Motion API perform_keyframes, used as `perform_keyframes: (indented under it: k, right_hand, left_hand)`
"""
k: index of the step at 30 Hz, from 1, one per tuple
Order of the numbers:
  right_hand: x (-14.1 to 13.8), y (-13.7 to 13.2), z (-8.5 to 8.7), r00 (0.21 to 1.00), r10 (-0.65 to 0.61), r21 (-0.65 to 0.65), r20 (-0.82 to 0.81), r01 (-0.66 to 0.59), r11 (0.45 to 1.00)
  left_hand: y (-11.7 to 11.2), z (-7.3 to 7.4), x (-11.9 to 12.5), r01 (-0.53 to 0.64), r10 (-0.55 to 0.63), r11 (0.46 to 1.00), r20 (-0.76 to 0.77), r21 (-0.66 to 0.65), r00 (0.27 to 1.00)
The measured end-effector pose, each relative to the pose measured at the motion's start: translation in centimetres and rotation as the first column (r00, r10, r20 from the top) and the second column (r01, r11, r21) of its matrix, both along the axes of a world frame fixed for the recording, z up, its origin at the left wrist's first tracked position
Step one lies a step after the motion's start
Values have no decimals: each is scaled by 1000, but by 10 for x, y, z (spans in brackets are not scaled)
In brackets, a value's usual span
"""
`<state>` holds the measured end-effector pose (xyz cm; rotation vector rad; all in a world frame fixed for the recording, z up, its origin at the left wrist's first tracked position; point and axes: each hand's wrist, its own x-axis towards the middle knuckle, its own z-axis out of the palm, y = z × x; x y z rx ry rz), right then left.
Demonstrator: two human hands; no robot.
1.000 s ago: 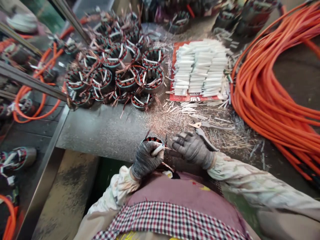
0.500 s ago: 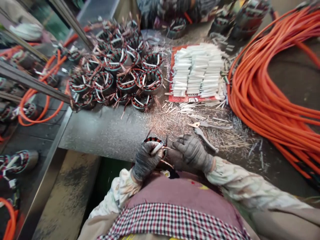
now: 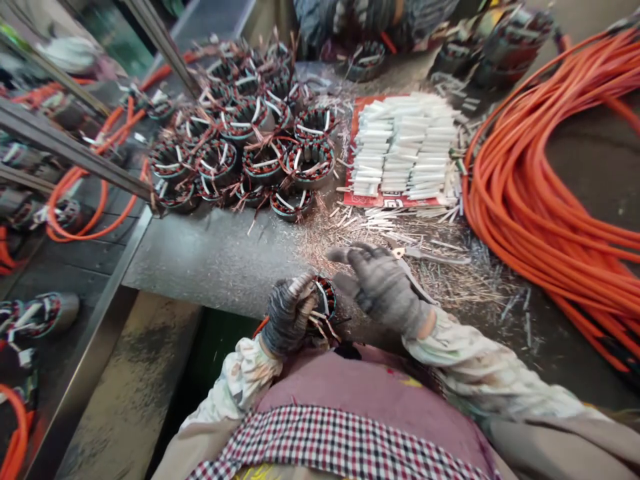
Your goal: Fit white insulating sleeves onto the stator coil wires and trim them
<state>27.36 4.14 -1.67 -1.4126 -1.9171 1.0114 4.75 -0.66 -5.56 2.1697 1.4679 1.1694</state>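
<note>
While our ribbed, grey-gloved left hand [image 3: 287, 315] grips a wire-wound ring [image 3: 327, 297] just below centre, our right hand [image 3: 384, 285] parts thumb and forefinger beside thin clippings [image 3: 327, 232].

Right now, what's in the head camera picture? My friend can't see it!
A gloved left hand holds a wired ring at a table, the open, gloved right hand beside it, near grey cutters. Beyond are more rings and stacked white tubes on a red sheet; orange cables lie coiled at right.
</note>
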Motion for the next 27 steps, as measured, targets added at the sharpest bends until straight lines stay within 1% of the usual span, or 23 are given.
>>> perform_keyframes:
  k: [1, 2, 3, 4, 5, 6, 7, 8, 9, 10, 11, 12, 13, 14, 16, 18, 20, 21, 22, 24, 25, 26, 27]
  right_hand:
    - [-6, 6, -1, 981, 75, 39, 180, -83, 996]
    - [-11, 9, -4, 937, 127, 51, 324, -151, 987]
    - [-13, 10, -7, 896, 149, 69, 418, -195, 978]
    - [-13, 10, -9, 884, 141, 109, 445, -210, 972]
    - [-11, 9, -11, 895, 115, 184, 431, -211, 960]
    - [-8, 9, -12, 918, 89, 275, 386, -207, 939]
    - [-4, 9, -12, 942, 97, 347, 322, -213, 913]
    - [1, 10, -12, 958, 146, 372, 246, -232, 899]
    - [4, 13, -11, 968, 206, 333, 140, -242, 911]
    - [5, 15, -10, 970, 244, 246, 16, -240, 939]
    - [6, 18, -10, 965, 237, 130, -113, -222, 966]
    - [4, 19, -10, 955, 186, 5, -231, -190, 982]
    - [1, 19, -11, 941, 109, -105, -321, -150, 983]
    - [-3, 18, -13, 926, 22, -192, -378, -102, 976]
    - [-13, 11, -17, 894, -108, -306, -434, -34, 951]
    - [-19, 1, -19, 861, -185, -409, -473, -29, 912]
    - [-18, -7, -18, 844, -244, -487, -477, -23, 873]
    - [-15, -7, -17, 858, -230, -463, -460, -11, 886]
    - [-9, -5, -15, 884, -181, -395, -430, -4, 919]
    - [4, 7, -13, 939, -27, -182, -344, -39, 983]
    - [9, 15, -13, 954, 67, -77, -294, -93, 993]
    - [13, 22, -13, 957, 154, -9, -246, -161, 987]
    - [14, 27, -14, 954, 215, 13, -211, -217, 976]
  left_hand:
    - [1, 3, 1, 55, -55, 998, -1, -5, 999]
    - [2, 6, 3, 94, -94, 996, -3, -9, 996]
    - [4, 8, 5, 97, -98, 995, -9, -21, 995]
    - [6, 10, 7, 59, -60, 997, -16, -44, 998]
    - [8, 11, 10, -4, 2, 997, -25, -82, 1000]
    - [10, 11, 13, -70, 64, 989, -47, -130, 997]
    - [14, 12, 16, -110, 95, 976, -88, -187, 992]
    - [17, 13, 19, -118, 84, 963, -146, -243, 986]
    - [20, 15, 22, -98, 38, 952, -208, -288, 977]
    - [24, 17, 24, -61, -29, 945, -269, -322, 963]
    - [26, 19, 25, -23, -95, 939, -321, -343, 942]
    - [29, 22, 26, 6, -139, 939, -360, -345, 922]
    - [30, 23, 26, 24, -159, 943, -385, -332, 909]
    - [30, 24, 27, 33, -160, 951, -400, -307, 902]
    - [29, 23, 29, 28, -127, 971, -415, -236, 901]
    - [26, 20, 30, 7, -77, 986, -418, -166, 905]
    - [23, 18, 32, -15, -39, 992, -407, -128, 913]
    - [23, 17, 32, -18, -33, 992, -395, -127, 918]
    - [23, 18, 31, -14, -40, 990, -382, -138, 923]
    - [25, 19, 29, 11, -76, 984, -361, -179, 930]
    - [26, 20, 28, 30, -100, 980, -360, -196, 928]
    - [26, 21, 28, 45, -120, 978, -370, -205, 921]
    - [27, 22, 27, 53, -130, 978, -390, -203, 911]
